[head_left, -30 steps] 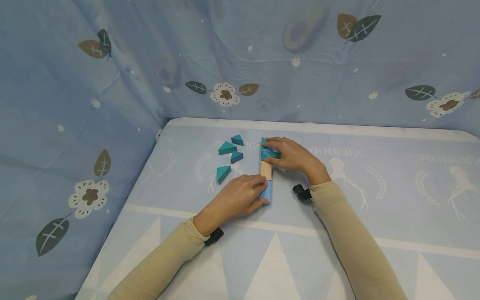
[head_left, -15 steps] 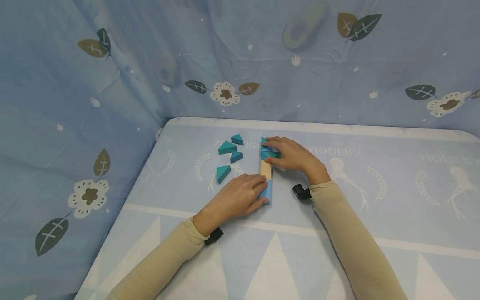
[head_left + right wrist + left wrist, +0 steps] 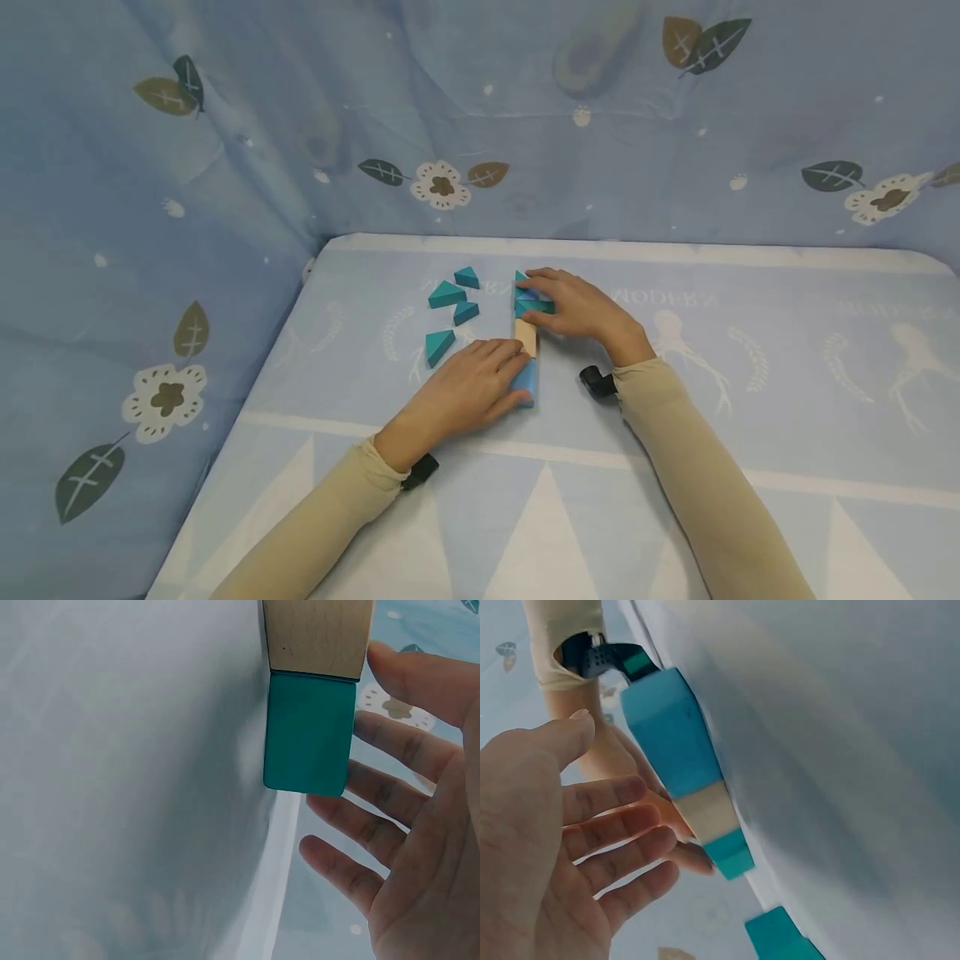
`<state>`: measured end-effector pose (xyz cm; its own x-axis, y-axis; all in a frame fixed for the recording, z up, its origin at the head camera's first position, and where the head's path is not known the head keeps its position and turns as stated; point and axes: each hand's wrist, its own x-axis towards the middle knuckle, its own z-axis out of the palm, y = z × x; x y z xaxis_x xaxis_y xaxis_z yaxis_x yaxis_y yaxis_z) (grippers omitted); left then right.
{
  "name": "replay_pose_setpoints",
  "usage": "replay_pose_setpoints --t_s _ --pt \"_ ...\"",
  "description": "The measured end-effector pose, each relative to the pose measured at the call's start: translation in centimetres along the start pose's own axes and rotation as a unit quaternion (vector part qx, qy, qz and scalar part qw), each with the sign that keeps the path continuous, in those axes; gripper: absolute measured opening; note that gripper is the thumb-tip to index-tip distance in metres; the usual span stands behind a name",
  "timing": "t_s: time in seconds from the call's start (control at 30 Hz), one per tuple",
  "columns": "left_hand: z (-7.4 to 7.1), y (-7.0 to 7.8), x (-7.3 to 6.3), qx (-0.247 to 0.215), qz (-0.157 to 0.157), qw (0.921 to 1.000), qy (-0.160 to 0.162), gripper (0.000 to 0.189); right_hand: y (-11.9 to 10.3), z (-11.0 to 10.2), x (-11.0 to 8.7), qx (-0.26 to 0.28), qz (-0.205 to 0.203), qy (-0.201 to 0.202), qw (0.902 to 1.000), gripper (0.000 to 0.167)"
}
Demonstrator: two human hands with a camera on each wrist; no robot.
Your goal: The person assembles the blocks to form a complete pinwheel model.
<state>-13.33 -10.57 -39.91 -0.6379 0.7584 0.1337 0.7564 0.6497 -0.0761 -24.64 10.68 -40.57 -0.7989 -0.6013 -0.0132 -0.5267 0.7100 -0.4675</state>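
A row of toy blocks lies on the table: a blue block (image 3: 527,388) nearest me, a natural wood block (image 3: 526,337) beyond it, then a teal triangular block (image 3: 537,307) and further blue-teal pieces partly under my right fingers. My left hand (image 3: 467,382) is over the blue block's left side, fingers loosely extended; in the left wrist view its thumb stands apart from that block. My right hand (image 3: 581,307) reaches over the row's far end, fingertips at the teal pieces. In the right wrist view its fingers are spread beside a teal face (image 3: 310,735).
Several loose teal triangular blocks, one of them nearest me (image 3: 439,347), lie left of the row. The patterned tablecloth (image 3: 712,450) extends to both sides, with a hanging blue curtain (image 3: 480,100) behind and at left. Black wrist devices (image 3: 597,382) sit at both cuffs.
My left hand has eased slightly off the blue block, its fingers straighter and thumb drawn back. The right hand stays in place at the far blocks. The head view has shifted a little.
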Motion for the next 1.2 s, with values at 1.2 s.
replay_pose_setpoints --t_s 1.2 --pt "1.2 -11.8 3.5 -0.154 -0.212 0.9644 -0.037 0.044 -5.4 2.2 -6.9 -0.116 -0.068 0.046 0.9899 0.069"
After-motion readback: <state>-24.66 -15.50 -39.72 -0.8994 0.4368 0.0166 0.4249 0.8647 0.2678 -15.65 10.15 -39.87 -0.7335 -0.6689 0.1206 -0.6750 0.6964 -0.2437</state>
